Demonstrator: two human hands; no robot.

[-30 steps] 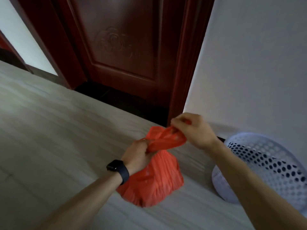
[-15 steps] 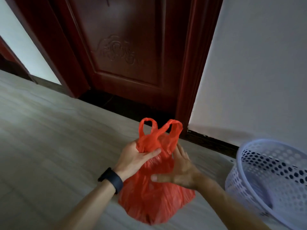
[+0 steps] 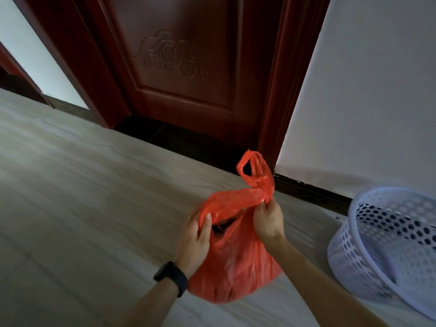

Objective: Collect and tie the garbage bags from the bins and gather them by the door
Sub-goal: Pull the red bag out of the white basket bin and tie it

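Observation:
A red plastic garbage bag sits on the pale floor just in front of the dark red door. My left hand, with a black watch on its wrist, grips the bag's top edge on the left. My right hand pinches the bag's twisted handle on the right, and a red handle loop stands up above it. The bag's mouth gapes slightly between my hands, dark inside.
A white perforated plastic bin stands on the floor to the right of the bag, against the white wall. A dark skirting strip runs along the wall's foot. Another doorway edge shows at far left.
My hands went from flat against the bag's sides to gripping its top. One handle is now stretched sideways between them, and the view has come closer to the door.

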